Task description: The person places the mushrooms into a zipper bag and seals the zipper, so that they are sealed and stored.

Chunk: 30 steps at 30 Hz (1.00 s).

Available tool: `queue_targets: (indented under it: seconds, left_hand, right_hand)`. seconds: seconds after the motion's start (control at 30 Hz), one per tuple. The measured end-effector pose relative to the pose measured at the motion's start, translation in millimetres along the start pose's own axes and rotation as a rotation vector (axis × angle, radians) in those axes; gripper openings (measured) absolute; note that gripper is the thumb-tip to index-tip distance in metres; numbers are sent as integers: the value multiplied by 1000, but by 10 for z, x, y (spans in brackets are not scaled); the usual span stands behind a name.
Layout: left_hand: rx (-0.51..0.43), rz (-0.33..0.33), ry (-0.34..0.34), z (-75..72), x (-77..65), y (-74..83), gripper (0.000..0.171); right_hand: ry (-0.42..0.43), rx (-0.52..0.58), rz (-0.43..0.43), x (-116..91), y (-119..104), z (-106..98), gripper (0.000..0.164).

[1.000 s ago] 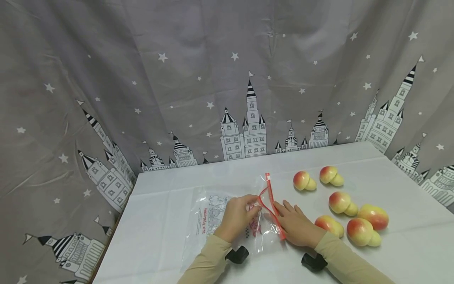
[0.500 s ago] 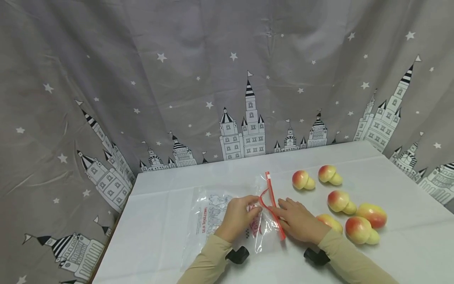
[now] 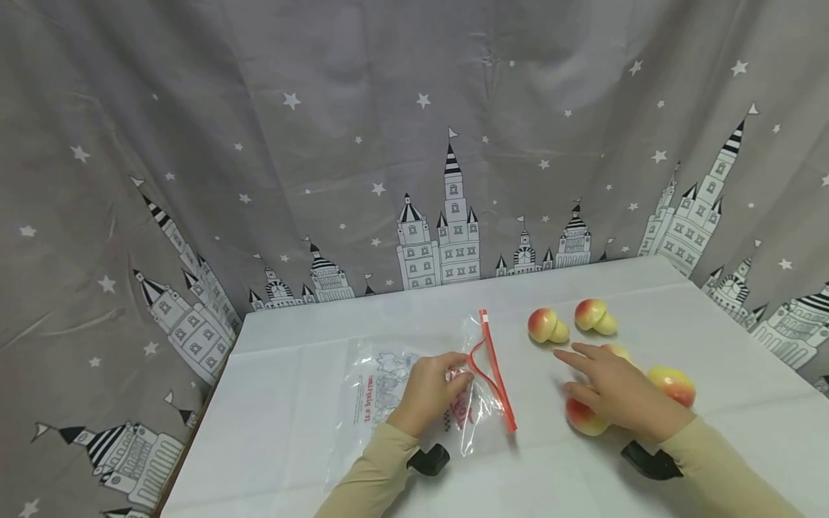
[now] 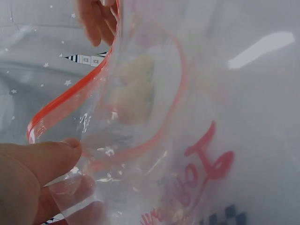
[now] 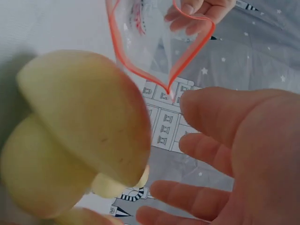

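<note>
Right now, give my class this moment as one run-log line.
left hand: holds clear bag near its red rim | bag mouth: parted | right hand: beside mushroom-shaped piece, grips nothing

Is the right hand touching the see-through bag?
Apart. The head view shows it: white table lies between the fingers of the right hand and the red edge of the bag.
</note>
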<state>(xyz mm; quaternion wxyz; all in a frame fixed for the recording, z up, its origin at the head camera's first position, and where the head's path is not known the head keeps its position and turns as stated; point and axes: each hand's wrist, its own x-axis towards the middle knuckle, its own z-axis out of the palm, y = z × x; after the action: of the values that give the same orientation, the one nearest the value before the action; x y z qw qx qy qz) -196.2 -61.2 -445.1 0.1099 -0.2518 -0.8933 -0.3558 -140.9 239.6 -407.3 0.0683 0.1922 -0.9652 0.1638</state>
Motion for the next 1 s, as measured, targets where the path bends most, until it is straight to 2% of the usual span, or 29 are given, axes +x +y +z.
queue_targets:
  seconds: [0.23, 0.5, 0.77, 1.0]
  left_hand:
    - [-8, -12, -6, 6, -1, -21, 28]
    - [-19, -2, -1, 7, 8, -18, 28]
    - [5, 21, -11, 22, 35, 0, 29]
    - [36, 14, -13, 37, 18, -35, 29]
  right_hand:
    - [4, 31, -1, -150, 56, 15, 45]
    - [107, 1, -93, -264, 91, 136, 52]
    - [123, 15, -73, -305, 118, 156, 57]
    - [193, -5, -97, -325, 169, 201, 57]
